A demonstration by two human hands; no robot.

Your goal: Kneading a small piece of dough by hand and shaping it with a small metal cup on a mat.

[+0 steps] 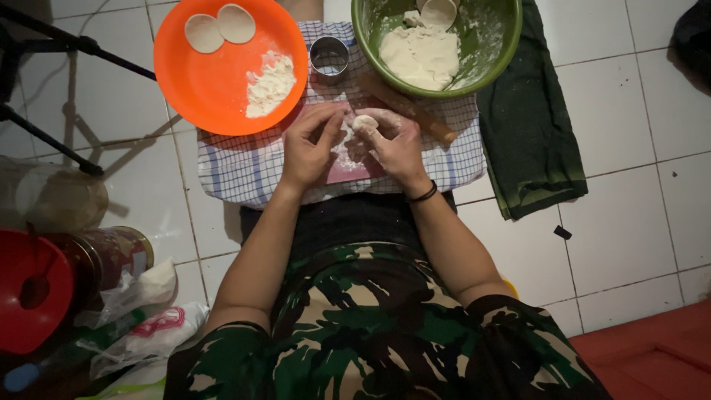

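Both hands (355, 144) pinch one dough piece (364, 121), clear of bowl rim (370, 55).

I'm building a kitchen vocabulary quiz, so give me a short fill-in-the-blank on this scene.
1. The two flat dough rounds lie on the ____ plate.
2. The big lump of dough sits in the ____ bowl.
3. The right hand and left hand work a small piece of ____.

Missing words: orange; green; dough

An orange plate (215, 81) is noted at eleven o'clock, a green bowl (489, 44) at one, a blue-checked white cloth (244, 167) beneath, white dough (422, 55), camouflage clothing (370, 326).
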